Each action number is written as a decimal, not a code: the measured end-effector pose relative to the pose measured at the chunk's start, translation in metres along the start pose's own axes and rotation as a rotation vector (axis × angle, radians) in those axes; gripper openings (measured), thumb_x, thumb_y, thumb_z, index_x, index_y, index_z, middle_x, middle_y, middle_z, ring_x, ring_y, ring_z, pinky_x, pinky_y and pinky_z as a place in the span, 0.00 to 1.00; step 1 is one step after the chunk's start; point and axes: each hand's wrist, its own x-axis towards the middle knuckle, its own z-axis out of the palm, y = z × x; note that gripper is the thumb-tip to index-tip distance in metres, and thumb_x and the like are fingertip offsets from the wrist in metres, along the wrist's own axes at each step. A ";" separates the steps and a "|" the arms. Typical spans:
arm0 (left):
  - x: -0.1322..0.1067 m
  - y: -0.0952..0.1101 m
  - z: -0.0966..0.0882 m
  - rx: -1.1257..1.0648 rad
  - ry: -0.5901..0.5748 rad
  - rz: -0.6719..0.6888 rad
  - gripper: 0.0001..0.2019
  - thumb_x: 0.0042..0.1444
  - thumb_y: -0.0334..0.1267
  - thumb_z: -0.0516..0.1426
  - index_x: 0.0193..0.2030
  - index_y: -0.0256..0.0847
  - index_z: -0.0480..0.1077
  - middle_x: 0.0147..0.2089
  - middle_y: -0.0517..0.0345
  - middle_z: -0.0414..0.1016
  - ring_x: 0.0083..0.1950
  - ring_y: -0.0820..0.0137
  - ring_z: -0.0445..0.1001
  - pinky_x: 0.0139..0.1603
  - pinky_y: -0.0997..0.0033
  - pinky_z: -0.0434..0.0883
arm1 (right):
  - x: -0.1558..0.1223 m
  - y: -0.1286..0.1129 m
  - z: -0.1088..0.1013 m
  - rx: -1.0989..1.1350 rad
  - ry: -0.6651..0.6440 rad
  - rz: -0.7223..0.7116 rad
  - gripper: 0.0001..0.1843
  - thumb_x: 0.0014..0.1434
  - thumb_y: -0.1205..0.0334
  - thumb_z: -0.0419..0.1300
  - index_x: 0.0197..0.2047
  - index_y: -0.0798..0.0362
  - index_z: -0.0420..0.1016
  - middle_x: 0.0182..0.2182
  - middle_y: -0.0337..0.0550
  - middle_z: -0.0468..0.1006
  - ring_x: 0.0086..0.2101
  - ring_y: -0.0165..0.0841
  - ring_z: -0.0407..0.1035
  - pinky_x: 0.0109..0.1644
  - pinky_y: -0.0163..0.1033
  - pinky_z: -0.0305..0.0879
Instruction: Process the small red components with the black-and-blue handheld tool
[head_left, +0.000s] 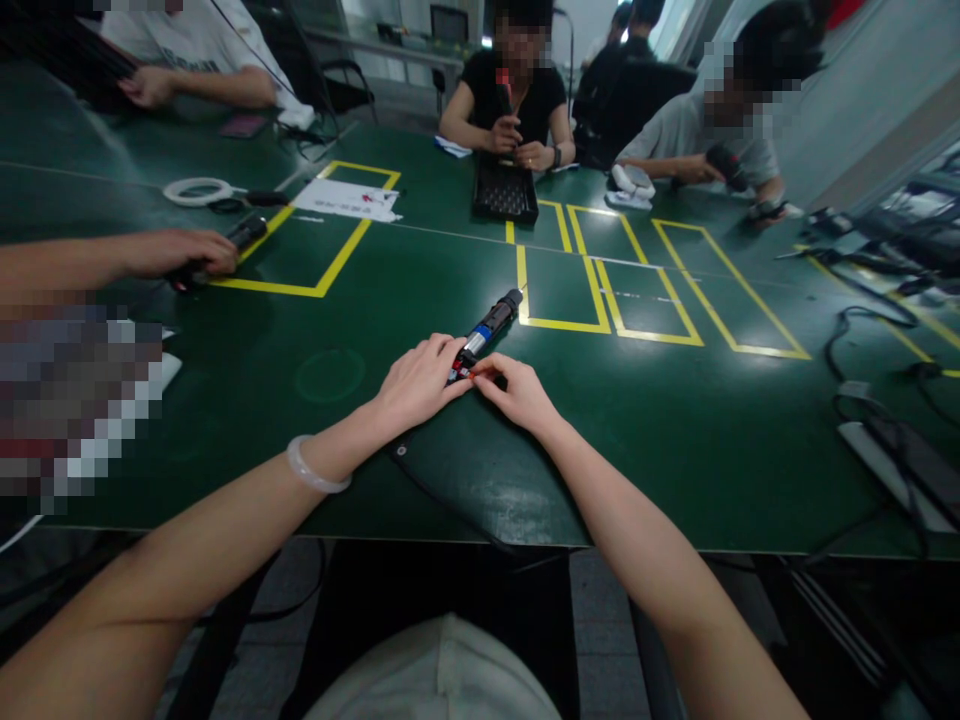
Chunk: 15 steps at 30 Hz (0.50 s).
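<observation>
A black and blue electric screwdriver lies on the green table, its tip pointing away to the upper right. My left hand rests on the tool's near end, fingers curled over it. My right hand meets it from the right, with thumb and fingertips pinched at the same red-marked end. A pale bangle sits on my left wrist. A black cord runs from the tool toward the table's near edge.
Yellow tape rectangles mark the table. A black tray stands in front of a person opposite. Another person's hand at left holds a similar tool. Cables and power strips lie at the right; a white ring and paper lie at far left.
</observation>
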 end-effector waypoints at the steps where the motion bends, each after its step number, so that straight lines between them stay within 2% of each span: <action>1: 0.000 -0.001 0.000 0.013 0.000 0.005 0.27 0.68 0.50 0.55 0.68 0.39 0.59 0.63 0.41 0.67 0.56 0.53 0.72 0.52 0.58 0.71 | 0.000 0.001 0.000 -0.011 -0.001 -0.003 0.05 0.63 0.64 0.59 0.42 0.52 0.76 0.36 0.42 0.81 0.36 0.33 0.74 0.44 0.38 0.68; 8: 0.005 -0.024 -0.002 0.103 0.003 -0.036 0.30 0.66 0.48 0.57 0.71 0.38 0.58 0.65 0.42 0.65 0.57 0.51 0.70 0.55 0.56 0.70 | -0.002 0.005 -0.003 -0.021 0.017 -0.008 0.06 0.63 0.64 0.59 0.40 0.54 0.76 0.35 0.43 0.80 0.35 0.32 0.74 0.44 0.37 0.67; 11: 0.010 -0.045 -0.004 0.099 -0.005 -0.118 0.31 0.66 0.50 0.56 0.72 0.39 0.58 0.65 0.40 0.64 0.59 0.49 0.69 0.56 0.54 0.69 | -0.003 0.005 -0.005 -0.023 0.014 0.002 0.06 0.63 0.64 0.59 0.40 0.53 0.77 0.35 0.42 0.80 0.35 0.32 0.74 0.44 0.37 0.67; 15: 0.015 -0.085 -0.009 0.080 -0.012 -0.258 0.32 0.66 0.54 0.53 0.72 0.40 0.58 0.65 0.38 0.63 0.60 0.45 0.68 0.56 0.49 0.69 | -0.003 0.005 -0.005 -0.021 0.012 0.003 0.06 0.64 0.64 0.58 0.40 0.53 0.77 0.35 0.42 0.80 0.35 0.32 0.74 0.43 0.37 0.67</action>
